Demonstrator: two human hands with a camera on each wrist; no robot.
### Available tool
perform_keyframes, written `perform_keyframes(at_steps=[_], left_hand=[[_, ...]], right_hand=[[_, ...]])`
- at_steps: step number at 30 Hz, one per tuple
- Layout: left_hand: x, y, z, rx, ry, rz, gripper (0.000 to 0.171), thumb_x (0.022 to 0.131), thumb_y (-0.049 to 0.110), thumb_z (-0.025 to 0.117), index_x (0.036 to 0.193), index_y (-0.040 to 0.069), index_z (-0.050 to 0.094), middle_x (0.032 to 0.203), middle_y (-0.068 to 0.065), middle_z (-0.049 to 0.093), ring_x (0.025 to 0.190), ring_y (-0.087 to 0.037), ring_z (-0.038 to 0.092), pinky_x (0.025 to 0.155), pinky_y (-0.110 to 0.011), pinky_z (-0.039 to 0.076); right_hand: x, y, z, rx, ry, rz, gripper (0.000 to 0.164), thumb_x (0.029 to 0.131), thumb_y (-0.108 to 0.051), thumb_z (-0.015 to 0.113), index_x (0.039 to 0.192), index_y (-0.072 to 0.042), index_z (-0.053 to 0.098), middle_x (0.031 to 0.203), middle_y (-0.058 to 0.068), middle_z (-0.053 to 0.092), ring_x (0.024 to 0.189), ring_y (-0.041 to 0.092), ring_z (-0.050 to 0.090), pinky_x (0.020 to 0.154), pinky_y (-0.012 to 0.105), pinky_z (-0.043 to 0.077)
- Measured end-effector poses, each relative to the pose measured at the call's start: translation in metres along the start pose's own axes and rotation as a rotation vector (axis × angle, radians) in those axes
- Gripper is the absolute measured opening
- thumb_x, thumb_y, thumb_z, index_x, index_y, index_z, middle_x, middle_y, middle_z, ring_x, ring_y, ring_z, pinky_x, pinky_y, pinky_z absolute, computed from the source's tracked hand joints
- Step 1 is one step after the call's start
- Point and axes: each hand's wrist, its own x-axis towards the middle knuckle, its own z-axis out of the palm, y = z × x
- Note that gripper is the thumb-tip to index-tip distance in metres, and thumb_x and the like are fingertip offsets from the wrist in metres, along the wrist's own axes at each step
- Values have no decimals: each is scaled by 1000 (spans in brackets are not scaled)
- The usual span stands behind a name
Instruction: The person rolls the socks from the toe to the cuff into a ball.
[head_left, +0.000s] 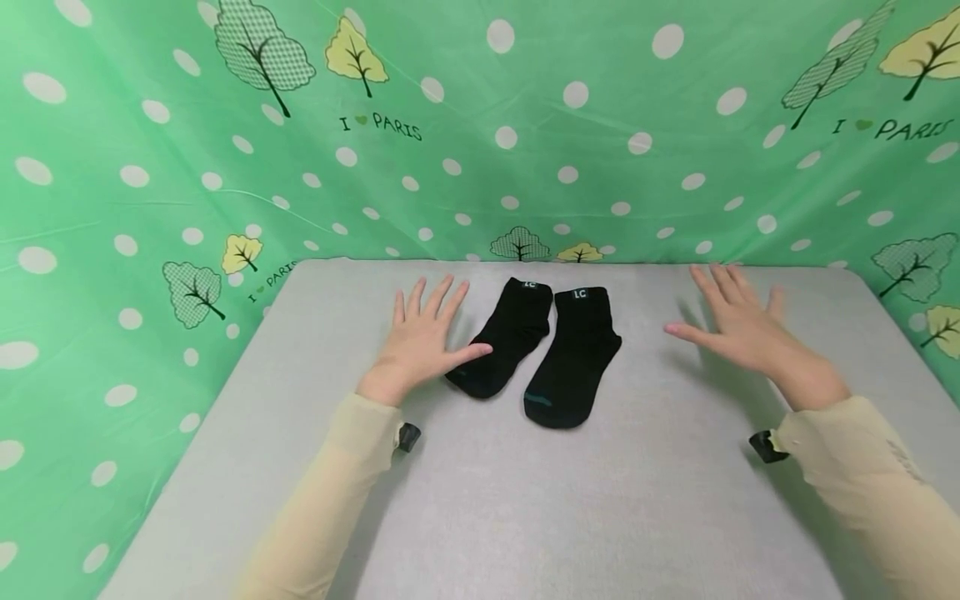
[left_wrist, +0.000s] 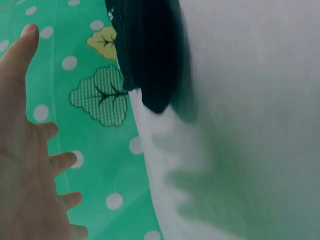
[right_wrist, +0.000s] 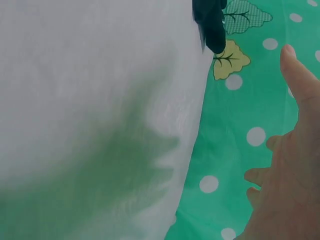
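We see two black socks lying flat on the grey table (head_left: 660, 500), around its middle and nearer its far edge than its near one. The left sock (head_left: 513, 333) slants, toe toward the table's near left; the right sock (head_left: 576, 358) lies a little straighter and farther right on the table. Both cuffs face the table's far edge, both heels face its right side, and each cuff bears a small pale label (head_left: 580, 293). We make out a teal patch (head_left: 538, 400) on the right sock's toe. The cuffs are so close that we cannot tell whether they touch.

The left hand (head_left: 426, 337) is spread wide and holds nothing, raised over the left part of the table; from the head view its thumb overlaps the left sock, but the left wrist view shows the hand apart from it. The right hand (head_left: 738, 329) is also wide and holds nothing, above the table's right part, well apart from the socks. Both wrist views show us each hand's shadow on the table.

We see a cream sleeve (head_left: 322, 500) on each arm, with a small black device (head_left: 408, 437) under each wrist. Behind the table and along its sides hangs a green cloth (head_left: 465, 83), printed with white dots, trees and "PARIS" lettering.
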Motion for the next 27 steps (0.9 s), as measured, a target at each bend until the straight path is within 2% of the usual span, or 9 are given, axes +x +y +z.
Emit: perform_keyframes(at_steps=[5,11,19,24,27], left_hand=[[-3,12,-1,-3,-20,16,102,84,81,47,161,29,5,170,0,8,156,-37,0,124,-61,5],[-4,26,2,-32,-26,59,100,86,79,47,161,27,8,169,-2,14,155,-37,11,126,-52,14],[-7,50,11,-137,-61,95,93,87,76,51,159,25,23,163,1,30,150,-25,31,119,-45,35],[-10,64,18,-203,-66,119,87,87,73,55,155,23,35,159,0,40,146,-22,39,118,-42,37],[-11,72,20,-231,-67,122,84,87,71,58,153,23,40,155,0,45,143,-21,43,116,-41,40]], right_hand=[[4,-9,3,4,-2,-6,104,91,-71,49,160,-21,-10,166,22,-9,153,45,-8,103,84,-9],[9,-19,6,18,-19,-22,104,90,-71,50,161,-21,-8,167,22,-4,153,46,-6,105,83,-10],[17,-29,17,45,-28,-100,101,92,-65,55,161,-11,5,165,25,13,150,52,9,113,77,6],[21,-36,22,96,-13,-153,95,93,-59,58,159,-6,15,163,25,19,150,48,16,119,65,15],[23,-40,23,114,-17,-156,93,93,-59,58,158,-5,19,162,25,22,149,47,19,120,63,18]])
